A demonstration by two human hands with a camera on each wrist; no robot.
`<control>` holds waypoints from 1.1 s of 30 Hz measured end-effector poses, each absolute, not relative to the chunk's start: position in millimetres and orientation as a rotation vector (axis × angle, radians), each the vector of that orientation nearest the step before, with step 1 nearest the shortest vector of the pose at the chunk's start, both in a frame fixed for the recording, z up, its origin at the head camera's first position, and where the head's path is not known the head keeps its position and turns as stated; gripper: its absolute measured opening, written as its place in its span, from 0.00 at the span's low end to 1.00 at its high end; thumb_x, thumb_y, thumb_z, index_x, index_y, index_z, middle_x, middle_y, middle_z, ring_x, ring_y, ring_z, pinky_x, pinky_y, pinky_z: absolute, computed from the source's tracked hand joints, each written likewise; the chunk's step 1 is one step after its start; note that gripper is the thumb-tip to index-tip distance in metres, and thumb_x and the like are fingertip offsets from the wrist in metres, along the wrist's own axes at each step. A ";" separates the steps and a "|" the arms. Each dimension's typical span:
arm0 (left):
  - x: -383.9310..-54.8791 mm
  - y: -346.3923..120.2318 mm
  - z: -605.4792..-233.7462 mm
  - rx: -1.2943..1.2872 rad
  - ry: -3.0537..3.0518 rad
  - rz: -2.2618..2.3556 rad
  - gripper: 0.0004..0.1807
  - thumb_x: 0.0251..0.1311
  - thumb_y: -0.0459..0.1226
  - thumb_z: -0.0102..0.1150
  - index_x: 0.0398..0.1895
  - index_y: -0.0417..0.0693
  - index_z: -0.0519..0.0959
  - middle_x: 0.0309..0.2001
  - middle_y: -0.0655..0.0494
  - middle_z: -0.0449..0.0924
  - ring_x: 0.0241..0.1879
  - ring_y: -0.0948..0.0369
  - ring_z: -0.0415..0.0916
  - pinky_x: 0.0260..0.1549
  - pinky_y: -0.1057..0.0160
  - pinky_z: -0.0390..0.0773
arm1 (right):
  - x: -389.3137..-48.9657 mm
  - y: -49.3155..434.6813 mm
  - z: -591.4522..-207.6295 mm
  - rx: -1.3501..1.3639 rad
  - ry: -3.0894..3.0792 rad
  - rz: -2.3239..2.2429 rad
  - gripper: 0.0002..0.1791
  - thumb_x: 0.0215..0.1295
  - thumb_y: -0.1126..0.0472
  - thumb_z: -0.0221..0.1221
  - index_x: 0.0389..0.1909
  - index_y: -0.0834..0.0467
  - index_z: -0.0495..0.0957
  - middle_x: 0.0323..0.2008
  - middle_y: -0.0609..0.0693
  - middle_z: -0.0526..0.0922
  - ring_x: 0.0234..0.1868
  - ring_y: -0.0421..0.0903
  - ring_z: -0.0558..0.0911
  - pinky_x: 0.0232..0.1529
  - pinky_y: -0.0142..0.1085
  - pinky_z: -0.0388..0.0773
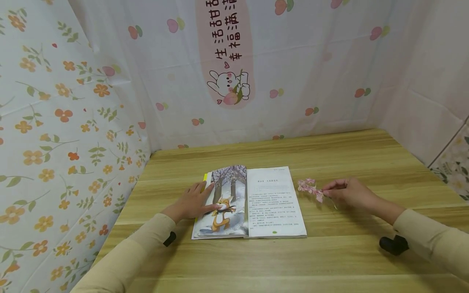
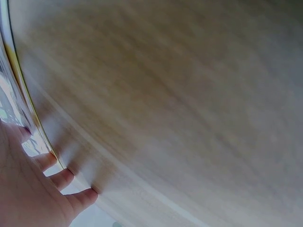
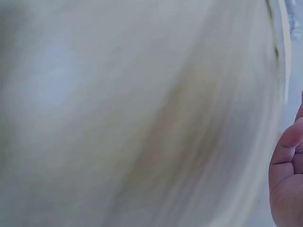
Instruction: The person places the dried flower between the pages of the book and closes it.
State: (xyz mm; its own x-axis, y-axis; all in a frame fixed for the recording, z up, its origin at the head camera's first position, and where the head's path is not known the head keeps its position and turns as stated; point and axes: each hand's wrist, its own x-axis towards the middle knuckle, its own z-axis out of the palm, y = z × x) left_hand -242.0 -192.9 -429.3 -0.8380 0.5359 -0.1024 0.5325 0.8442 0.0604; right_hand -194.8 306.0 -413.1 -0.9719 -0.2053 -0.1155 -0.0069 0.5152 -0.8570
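An open picture book [image 1: 253, 203] lies flat on the wooden table [image 1: 293, 260]; its left page shows a fox among trees, its right page is printed text. My left hand [image 1: 194, 200] lies flat on the left page with straight fingers, pressing it down; in the left wrist view the left hand's fingers [image 2: 52, 175] rest by the book's edge [image 2: 19, 90]. To the right of the book, my right hand [image 1: 346, 192] pinches the stem of a small pink flower sprig [image 1: 310, 188] that rests on the table. The right wrist view is a blur with only my right hand [image 3: 288, 179] at its edge.
Floral and fruit-print cloth walls [image 1: 66, 122] enclose the table on the left, back and right. Bare wood lies in front of and behind the book. Beige sleeves cover both forearms, each with a black wrist mount [image 1: 393, 245].
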 end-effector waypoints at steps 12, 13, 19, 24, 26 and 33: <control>-241.4 -195.2 -429.8 0.854 2.902 0.055 0.47 0.65 0.66 0.44 0.77 0.46 0.52 0.71 0.36 0.54 0.69 0.40 0.53 0.60 0.38 0.59 | -212.7 262.2 -399.0 -0.174 2.427 -1.565 0.24 0.62 0.53 0.66 0.51 0.67 0.77 0.36 0.49 0.84 0.35 0.47 0.80 0.37 0.41 0.78; -241.5 -195.3 -429.9 0.854 2.901 0.058 0.47 0.65 0.66 0.44 0.77 0.46 0.51 0.71 0.36 0.54 0.69 0.40 0.53 0.60 0.39 0.59 | -214.1 256.9 -399.6 -0.186 2.406 -1.584 0.24 0.62 0.55 0.66 0.52 0.68 0.76 0.36 0.50 0.84 0.35 0.47 0.80 0.36 0.41 0.78; -241.9 -195.5 -429.3 0.866 2.896 0.070 0.47 0.65 0.66 0.44 0.77 0.46 0.52 0.71 0.36 0.54 0.69 0.40 0.53 0.60 0.39 0.59 | -221.5 225.0 -407.8 -0.162 2.314 -1.666 0.25 0.63 0.61 0.65 0.56 0.70 0.73 0.35 0.50 0.83 0.32 0.44 0.79 0.33 0.37 0.78; -242.8 -195.4 -429.2 0.868 2.894 0.050 0.47 0.65 0.66 0.43 0.77 0.46 0.51 0.71 0.36 0.54 0.69 0.40 0.53 0.61 0.39 0.59 | -225.2 200.9 -412.5 -0.097 2.305 -1.672 0.24 0.62 0.64 0.65 0.56 0.69 0.73 0.32 0.50 0.84 0.31 0.43 0.79 0.31 0.36 0.77; -243.2 -195.6 -429.3 0.863 2.892 0.043 0.47 0.65 0.66 0.43 0.77 0.46 0.51 0.71 0.36 0.53 0.69 0.40 0.52 0.61 0.39 0.59 | -226.1 192.9 -413.0 -0.091 2.304 -1.670 0.23 0.62 0.65 0.64 0.56 0.69 0.73 0.32 0.50 0.84 0.32 0.43 0.81 0.31 0.36 0.78; -243.1 -196.7 -429.7 0.860 2.888 0.058 0.47 0.65 0.66 0.43 0.77 0.46 0.51 0.71 0.36 0.53 0.69 0.39 0.52 0.61 0.39 0.59 | -228.0 170.2 -412.3 -0.030 2.254 -1.699 0.21 0.63 0.68 0.63 0.55 0.70 0.73 0.33 0.54 0.82 0.33 0.43 0.83 0.34 0.36 0.81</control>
State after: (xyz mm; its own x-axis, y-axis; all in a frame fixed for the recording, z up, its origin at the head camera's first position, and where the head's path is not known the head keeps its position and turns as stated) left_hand -243.1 -196.7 -429.7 -0.8297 0.5470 -0.1110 0.5421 0.8371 0.0732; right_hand -228.0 170.2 -412.3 -0.9493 -0.2051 -0.2381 0.1725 0.2932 -0.9404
